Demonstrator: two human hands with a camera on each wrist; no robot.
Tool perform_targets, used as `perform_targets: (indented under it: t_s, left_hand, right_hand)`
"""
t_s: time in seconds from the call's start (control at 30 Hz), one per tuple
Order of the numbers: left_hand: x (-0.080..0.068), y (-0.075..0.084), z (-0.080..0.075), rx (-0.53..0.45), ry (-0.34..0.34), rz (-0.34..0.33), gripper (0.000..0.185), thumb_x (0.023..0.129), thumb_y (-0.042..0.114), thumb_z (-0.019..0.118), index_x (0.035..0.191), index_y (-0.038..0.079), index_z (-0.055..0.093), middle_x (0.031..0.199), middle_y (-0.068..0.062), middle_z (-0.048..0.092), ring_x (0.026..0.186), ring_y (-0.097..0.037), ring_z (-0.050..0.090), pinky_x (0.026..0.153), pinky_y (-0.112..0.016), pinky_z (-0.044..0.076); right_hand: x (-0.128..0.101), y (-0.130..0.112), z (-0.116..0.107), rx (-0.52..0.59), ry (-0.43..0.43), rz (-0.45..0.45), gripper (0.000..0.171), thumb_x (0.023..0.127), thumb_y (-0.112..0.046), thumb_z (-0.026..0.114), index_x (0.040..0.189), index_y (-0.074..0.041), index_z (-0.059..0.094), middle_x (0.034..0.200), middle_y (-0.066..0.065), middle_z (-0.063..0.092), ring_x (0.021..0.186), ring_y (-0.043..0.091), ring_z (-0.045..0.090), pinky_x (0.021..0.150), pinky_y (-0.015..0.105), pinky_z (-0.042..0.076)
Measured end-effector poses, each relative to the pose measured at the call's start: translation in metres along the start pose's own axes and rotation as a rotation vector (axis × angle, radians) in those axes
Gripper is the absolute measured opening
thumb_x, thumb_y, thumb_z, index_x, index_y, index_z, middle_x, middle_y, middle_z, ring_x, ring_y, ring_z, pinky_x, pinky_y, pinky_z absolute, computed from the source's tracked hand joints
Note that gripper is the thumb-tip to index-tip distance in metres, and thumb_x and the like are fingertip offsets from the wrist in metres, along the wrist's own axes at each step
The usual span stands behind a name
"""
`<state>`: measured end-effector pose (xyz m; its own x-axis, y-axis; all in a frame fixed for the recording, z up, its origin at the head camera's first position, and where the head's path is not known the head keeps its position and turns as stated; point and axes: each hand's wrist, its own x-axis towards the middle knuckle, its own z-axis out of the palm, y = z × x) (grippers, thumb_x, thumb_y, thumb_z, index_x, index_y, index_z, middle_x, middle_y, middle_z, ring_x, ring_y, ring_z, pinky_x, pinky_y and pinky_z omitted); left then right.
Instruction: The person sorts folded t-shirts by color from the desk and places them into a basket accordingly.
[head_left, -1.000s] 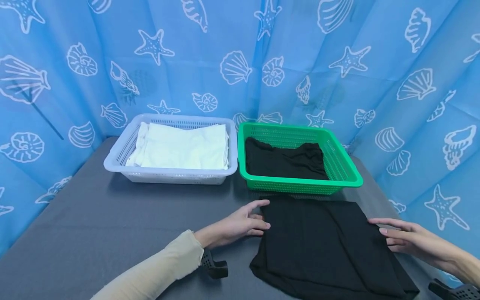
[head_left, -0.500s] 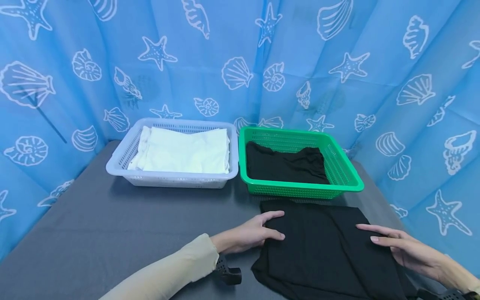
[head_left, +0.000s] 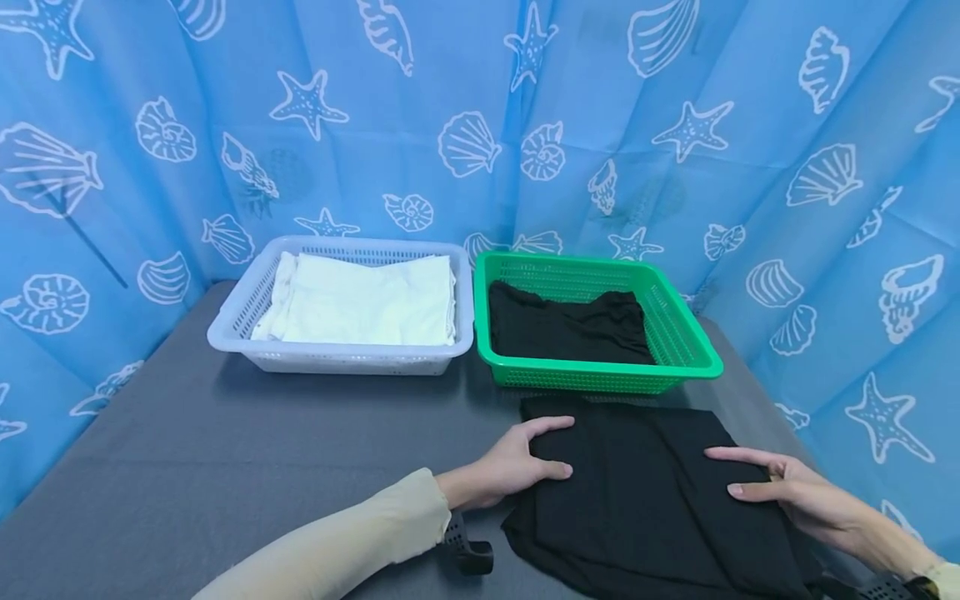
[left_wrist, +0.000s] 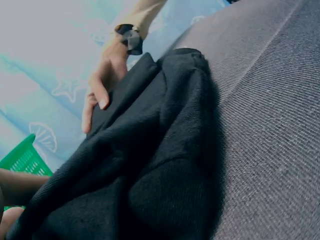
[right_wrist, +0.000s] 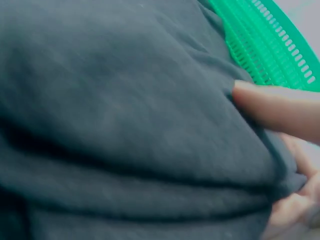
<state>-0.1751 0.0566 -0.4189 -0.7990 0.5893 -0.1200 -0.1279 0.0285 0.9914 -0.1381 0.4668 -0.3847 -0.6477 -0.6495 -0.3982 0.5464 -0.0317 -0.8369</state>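
Note:
A black cloth (head_left: pixel 645 500) lies folded on the grey table (head_left: pixel 225 467) in front of a green basket (head_left: pixel 600 379). My left hand (head_left: pixel 528 457) rests on the cloth's left edge, fingers straight and thumb laid on the fabric. My right hand (head_left: pixel 765 485) lies flat on the cloth's right side, fingers stretched out. In the left wrist view the right hand (left_wrist: pixel 102 82) presses on the far edge of the cloth (left_wrist: pixel 150 165). The right wrist view shows a finger (right_wrist: pixel 280 110) on the cloth (right_wrist: pixel 125 125) beside the green basket (right_wrist: pixel 265 50).
The green basket holds another black cloth (head_left: pixel 570 329). To its left a white basket (head_left: pixel 337 360) holds folded white cloth (head_left: pixel 367 300). A blue curtain (head_left: pixel 480 125) with shells and starfish closes in the table at the back and both sides.
Both hands have slid inward from the cloth's outer edges onto the fabric. The left moved right, the right moved left. The cloth and baskets stay in place.

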Motion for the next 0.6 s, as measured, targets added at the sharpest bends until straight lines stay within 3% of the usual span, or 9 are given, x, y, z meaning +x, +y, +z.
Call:
perform_targets:
  t_s: [0.3, 0.47, 0.6]
  left_hand:
    - [-0.004, -0.001, -0.002, 0.052, 0.042, 0.071, 0.059, 0.085, 0.000, 0.076, 0.135, 0.025, 0.059, 0.120, 0.004, 0.060, 0.104, -0.012, 0.060, 0.092, -0.035, 0.047]
    - [-0.010, 0.005, -0.005, 0.078, 0.036, 0.114, 0.057, 0.087, 0.002, 0.074, 0.137, 0.024, 0.057, 0.118, 0.004, 0.061, 0.102, -0.010, 0.061, 0.089, -0.033, 0.048]
    - [-0.015, 0.009, -0.010, 0.072, 0.010, 0.148, 0.056, 0.089, 0.002, 0.072, 0.139, 0.021, 0.055, 0.118, 0.003, 0.062, 0.103, -0.011, 0.061, 0.088, -0.031, 0.049]
  right_hand:
    - [0.001, -0.002, 0.008, -0.259, 0.260, -0.049, 0.048, 0.103, -0.001, 0.044, 0.134, -0.033, 0.062, 0.127, -0.017, 0.054, 0.112, 0.028, 0.062, 0.091, 0.046, 0.050]
    - [0.003, -0.009, 0.014, -0.336, 0.326, -0.071, 0.045, 0.102, -0.002, 0.048, 0.136, -0.030, 0.061, 0.125, -0.024, 0.047, 0.110, 0.029, 0.062, 0.089, 0.047, 0.051]
    - [0.006, -0.015, 0.022, -0.392, 0.360, -0.084, 0.044, 0.101, -0.003, 0.052, 0.137, -0.027, 0.060, 0.126, -0.022, 0.047, 0.110, 0.026, 0.061, 0.088, 0.047, 0.051]
